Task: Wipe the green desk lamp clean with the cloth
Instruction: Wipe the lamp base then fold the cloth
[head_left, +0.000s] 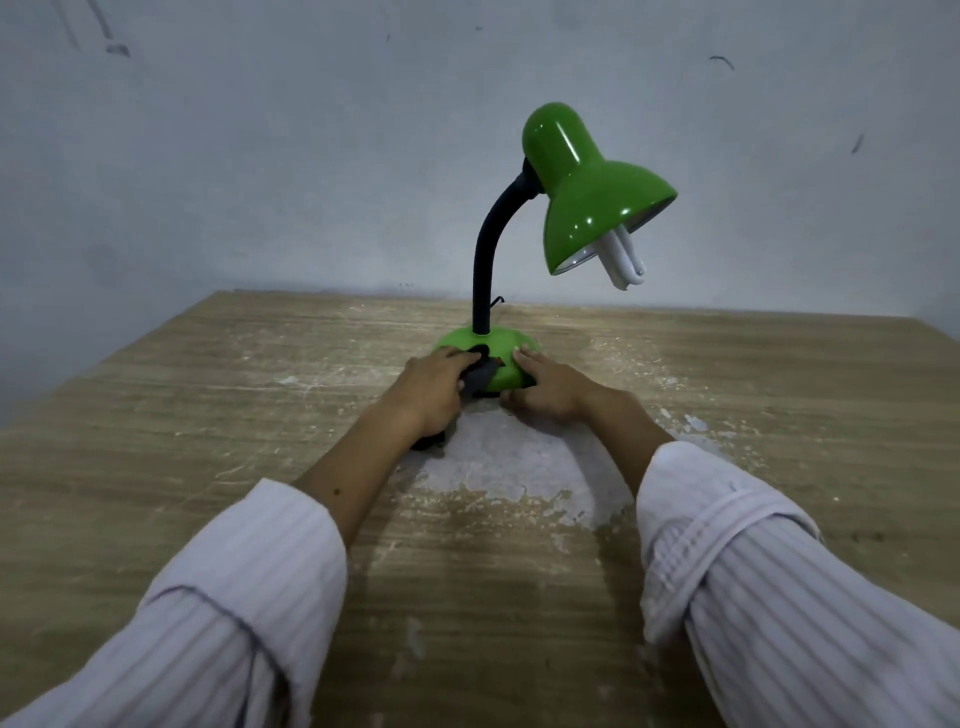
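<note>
A green desk lamp stands near the far edge of the table, its shade (592, 197) tilted down to the right with a white bulb sticking out. A black flexible neck (485, 260) rises from its round green base (506, 371). My left hand (431, 387) holds a dark grey cloth (480, 376) pressed against the front left of the base. Part of the cloth hangs below my wrist. My right hand (545, 387) rests on the right side of the base, fingers laid against it.
The wooden table (208, 415) is worn, with scraped pale patches in front of the lamp. A grey-white wall rises just behind the table's far edge. A thin black cord shows behind the lamp's neck.
</note>
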